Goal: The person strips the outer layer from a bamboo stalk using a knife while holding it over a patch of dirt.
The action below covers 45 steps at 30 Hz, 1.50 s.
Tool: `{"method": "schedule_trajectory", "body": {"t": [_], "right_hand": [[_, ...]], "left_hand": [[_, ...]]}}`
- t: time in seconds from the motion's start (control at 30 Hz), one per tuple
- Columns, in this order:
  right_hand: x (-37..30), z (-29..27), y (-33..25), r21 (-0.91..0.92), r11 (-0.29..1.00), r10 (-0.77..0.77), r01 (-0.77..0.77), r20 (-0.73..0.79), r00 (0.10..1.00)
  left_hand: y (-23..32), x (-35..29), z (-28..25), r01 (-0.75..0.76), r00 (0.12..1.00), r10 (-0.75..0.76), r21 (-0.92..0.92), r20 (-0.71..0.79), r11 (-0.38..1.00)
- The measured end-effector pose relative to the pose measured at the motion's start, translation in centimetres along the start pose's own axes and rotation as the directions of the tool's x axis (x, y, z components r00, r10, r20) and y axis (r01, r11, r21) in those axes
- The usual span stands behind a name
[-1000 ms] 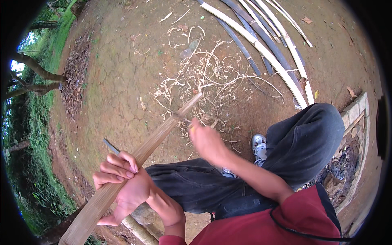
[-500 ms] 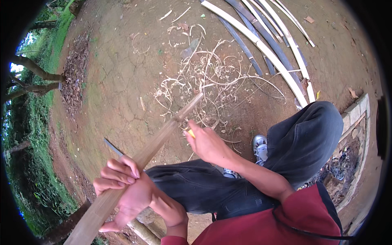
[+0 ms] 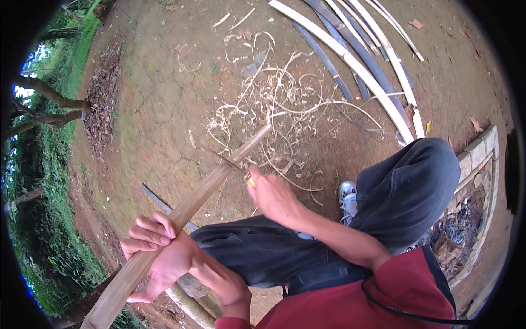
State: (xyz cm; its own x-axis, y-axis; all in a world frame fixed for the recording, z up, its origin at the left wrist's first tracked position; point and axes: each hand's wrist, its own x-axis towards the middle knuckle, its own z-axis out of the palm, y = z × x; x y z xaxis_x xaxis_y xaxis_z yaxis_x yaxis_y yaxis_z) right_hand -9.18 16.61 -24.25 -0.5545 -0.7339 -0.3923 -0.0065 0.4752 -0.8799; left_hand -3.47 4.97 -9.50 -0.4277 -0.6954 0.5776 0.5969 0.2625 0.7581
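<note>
A long, flat light-brown bamboo strip (image 3: 200, 196) runs slantwise from the lower left up toward the middle. My left hand (image 3: 167, 257) is closed around its lower part, with the fingers bent over the edge. My right hand (image 3: 276, 198) is closed on the yellow handle of a knife (image 3: 229, 162). The thin dark blade lies across the strip near its upper end, its tip reaching out past the far side. Part of the handle is hidden in my fingers.
Curly shavings (image 3: 290, 98) lie heaped on the dirt ahead. Several long pale and dark bamboo strips (image 3: 356, 67) are spread at the upper right. My bent knee (image 3: 422, 181) is at the right, beside a brick-edged pit (image 3: 468, 155). A dark strip (image 3: 156, 199) lies behind the held one.
My right hand has drawn the knife a little left and back along the strip, and its blade now shows plainly. My left hand and the strip have shifted slightly left.
</note>
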Motion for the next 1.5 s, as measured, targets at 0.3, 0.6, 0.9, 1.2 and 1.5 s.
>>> {"method": "schedule_trajectory", "body": {"t": [0.3,0.6,0.9,1.2,1.5], "right_hand": [[0.8,0.4,1.5,-0.099,0.990,-0.105,0.101,-0.043,0.993],[0.8,1.2,1.1,-0.042,0.997,-0.064,0.062,-0.048,0.997],[1.1,1.5,0.9,-0.107,0.991,-0.086,0.080,-0.053,0.995],[-3.0,0.1,-3.9,0.011,0.976,-0.220,0.220,0.073,0.973],[-0.1,1.1,-1.0,-0.047,0.993,-0.112,0.111,-0.009,0.994]], "left_hand": [[-0.1,0.2,-0.4,0.007,1.000,-0.007,0.026,-0.011,1.000],[0.5,0.5,-0.9,0.048,0.997,-0.045,0.052,-0.057,0.997],[0.1,0.1,-0.8,-0.008,1.000,0.007,0.045,0.005,0.999],[0.2,0.3,-2.6,0.005,0.999,-0.004,-0.019,0.040,1.000],[0.2,0.7,-3.1,0.003,1.000,-0.002,-0.015,0.024,1.000]]}}
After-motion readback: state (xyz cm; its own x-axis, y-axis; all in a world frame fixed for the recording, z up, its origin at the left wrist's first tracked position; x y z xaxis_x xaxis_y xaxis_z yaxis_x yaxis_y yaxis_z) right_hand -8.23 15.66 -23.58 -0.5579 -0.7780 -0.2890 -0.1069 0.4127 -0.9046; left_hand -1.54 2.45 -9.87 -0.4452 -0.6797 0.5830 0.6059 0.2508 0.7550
